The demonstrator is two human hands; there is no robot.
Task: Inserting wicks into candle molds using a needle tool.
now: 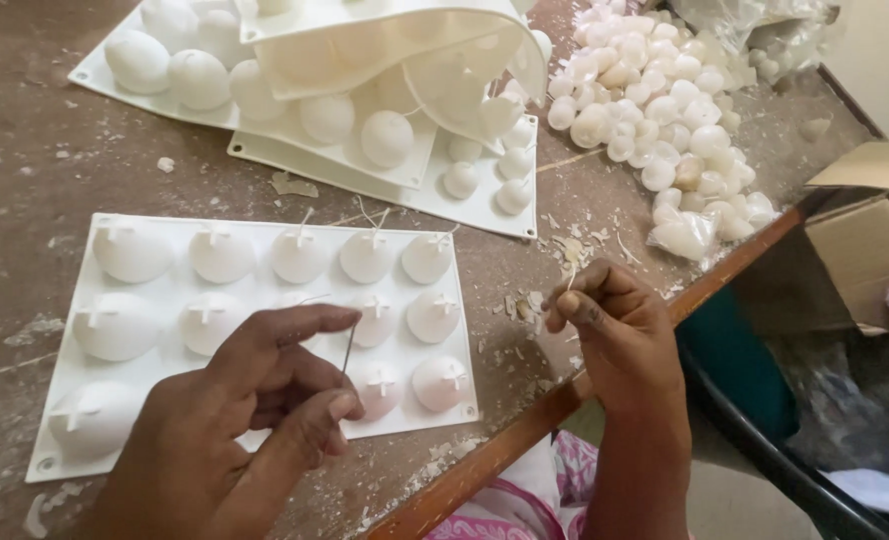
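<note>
- Left hand [255,400] sits in the lower left of the frame, over the near edge of the white silicone mould [255,300]. Its thumb and forefinger are pinched shut on a thin metal needle [349,352] that points up and slightly right.
- Right hand [605,320] is right of centre, off the mould and above the table edge [525,425]. Its fingertips are closed on a short pale wick [572,275] whose end sticks up out of the pinch.
- The mould lies domes-up in three rows, each dome with a cross slit on top. The back row already has wick ends poking out, and the middle and front rows look bare from here.
- So my read is wicking, mid-tray: back row done, the rest to go.
- Next move probably calls for bringing wick and needle together, which is fiddly since the hands are well apart right now, then finding the centre of a cross slit in the middle row.
- Other stuff: more moulds [295,110] stacked at upper left, one peeled and curling, a heap of small white wax balls [655,110] at upper right, wax crumbs all over the table, and a cardboard box [865,240] at far right.
</note>
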